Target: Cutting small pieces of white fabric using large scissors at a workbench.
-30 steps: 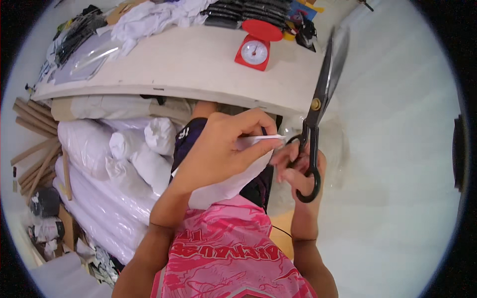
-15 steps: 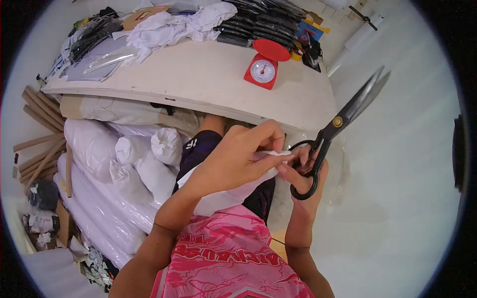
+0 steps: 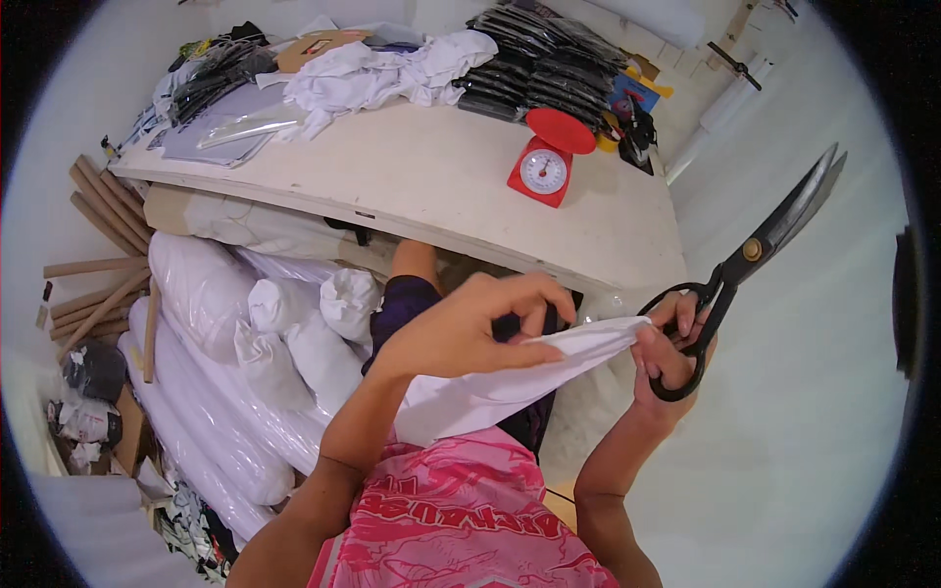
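My right hand has the black-handled fabric scissors looped on its fingers, with the nearly closed blades pointing up and to the right. Between the same hand's thumb and fingertips a corner of white cloth is pinched. The cloth stretches from there down to my lap, over the pink printed garment I wear. My left hand hovers just above the cloth's upper edge, thumb and fingers apart, holding nothing. Part of the cloth is hidden behind my left hand and wrist.
Ahead stands a cream table with a red dial scale, black plastic-wrapped packs and crumpled white fabric. To the left lie plastic-wrapped white rolls, white bundles and cardboard tubes. A pale wall rises on the right.
My right hand has moved right with the scissors, drawing the cloth corner out. My left fingers have let go of the cloth and spread. The whole view has shifted slightly.
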The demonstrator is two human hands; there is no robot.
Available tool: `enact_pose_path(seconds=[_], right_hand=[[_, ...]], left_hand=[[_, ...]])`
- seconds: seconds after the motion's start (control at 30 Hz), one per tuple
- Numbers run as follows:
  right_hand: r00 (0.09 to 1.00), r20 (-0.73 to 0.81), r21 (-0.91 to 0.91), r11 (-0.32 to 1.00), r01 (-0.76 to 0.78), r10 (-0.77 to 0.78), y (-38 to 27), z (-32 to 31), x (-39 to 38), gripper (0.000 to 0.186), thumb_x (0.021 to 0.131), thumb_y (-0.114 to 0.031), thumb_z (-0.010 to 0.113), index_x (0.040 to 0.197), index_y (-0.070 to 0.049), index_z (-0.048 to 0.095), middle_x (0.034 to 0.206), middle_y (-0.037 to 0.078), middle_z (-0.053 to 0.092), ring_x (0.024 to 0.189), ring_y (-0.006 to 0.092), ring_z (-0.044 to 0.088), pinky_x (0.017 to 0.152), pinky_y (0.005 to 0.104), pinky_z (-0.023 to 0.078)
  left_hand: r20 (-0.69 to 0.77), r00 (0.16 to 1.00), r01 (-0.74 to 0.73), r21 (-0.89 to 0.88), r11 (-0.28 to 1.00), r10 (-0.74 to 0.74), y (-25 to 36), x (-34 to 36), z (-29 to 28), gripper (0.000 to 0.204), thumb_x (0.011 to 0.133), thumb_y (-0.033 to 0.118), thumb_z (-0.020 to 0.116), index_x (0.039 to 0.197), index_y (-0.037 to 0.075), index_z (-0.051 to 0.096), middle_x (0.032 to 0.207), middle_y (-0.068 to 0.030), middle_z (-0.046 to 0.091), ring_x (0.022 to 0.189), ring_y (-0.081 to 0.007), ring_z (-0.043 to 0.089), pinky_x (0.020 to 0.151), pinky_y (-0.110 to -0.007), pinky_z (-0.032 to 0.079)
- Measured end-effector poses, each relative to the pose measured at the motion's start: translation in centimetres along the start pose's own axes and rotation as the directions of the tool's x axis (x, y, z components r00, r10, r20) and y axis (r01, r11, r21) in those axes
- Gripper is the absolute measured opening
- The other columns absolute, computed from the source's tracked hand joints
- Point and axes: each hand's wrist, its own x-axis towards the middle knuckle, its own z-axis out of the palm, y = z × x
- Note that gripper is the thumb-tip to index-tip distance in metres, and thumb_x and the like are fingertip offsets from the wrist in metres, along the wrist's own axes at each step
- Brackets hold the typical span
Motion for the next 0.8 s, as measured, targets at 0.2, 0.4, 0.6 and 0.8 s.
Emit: enact_pose_path(seconds=[0.2, 0.4, 0.6, 0.8], right_hand=[[1.0, 0.016, 0.007, 1.0, 0.002, -0.002, -1.2, 1.0, 0.0, 0.038, 0.064, 0.008, 0.063, 0.08, -0.009, 0.033, 0.07, 0.007, 0.045, 0.04, 0.0061, 0.031, 0.037, 0.0187, 0.028], [0.995, -0.001, 0.136, 0.986, 0.1, -0.1, -2.5, -0.9, -0.6, 0.033, 0.066, 0.011, 0.055, 0.081, -0.008, 0.033, 0.072, 0.005, 0.042, 0.042, 0.0057, 0.029, 0.038, 0.0152, 0.027], [0.971, -0.125, 0.154, 0.963, 0.223, -0.205, -4.7, -2.3, -2.1, 0.029, 0.073, 0.006, 0.054, 0.08, -0.01, 0.031, 0.068, -0.003, 0.032, 0.047, 0.0026, 0.026, 0.044, 0.0155, 0.023], [0.919, -0.109, 0.094, 0.916, 0.389, -0.379, -6.1, -3.9, -2.0, 0.023, 0.079, 0.003, 0.052, 0.08, -0.012, 0.034, 0.068, -0.005, 0.032, 0.047, 0.0, 0.026, 0.044, 0.0136, 0.022]], left_hand=[[0.046, 0.989, -0.144, 0.184, 0.972, 0.138, -2.6, 0.0, 1.1, 0.015, 0.079, 0.008, 0.067, 0.088, -0.002, 0.062, 0.068, -0.01, 0.055, 0.063, -0.02, 0.052, 0.057, -0.029, 0.042], [-0.204, 0.958, -0.069, 0.521, 0.851, 0.202, -4.9, -0.8, 0.0, 0.01, 0.077, 0.002, 0.063, 0.085, -0.002, 0.059, 0.075, -0.0117, 0.05, 0.073, -0.0281, 0.05, 0.065, -0.035, 0.041], [-0.345, 0.867, -0.081, 0.612, 0.787, 0.358, -7.8, -0.5, -0.7, 0.011, 0.078, 0.003, 0.062, 0.086, -0.002, 0.056, 0.08, -0.0115, 0.052, 0.083, -0.0304, 0.05, 0.076, -0.036, 0.04], [-0.447, 0.843, 0.017, 0.579, 0.815, 0.3, -10.3, -1.5, -1.6, 0.008, 0.086, 0.005, 0.056, 0.087, -0.002, 0.052, 0.081, -0.0112, 0.052, 0.08, -0.0252, 0.052, 0.075, -0.031, 0.04]])
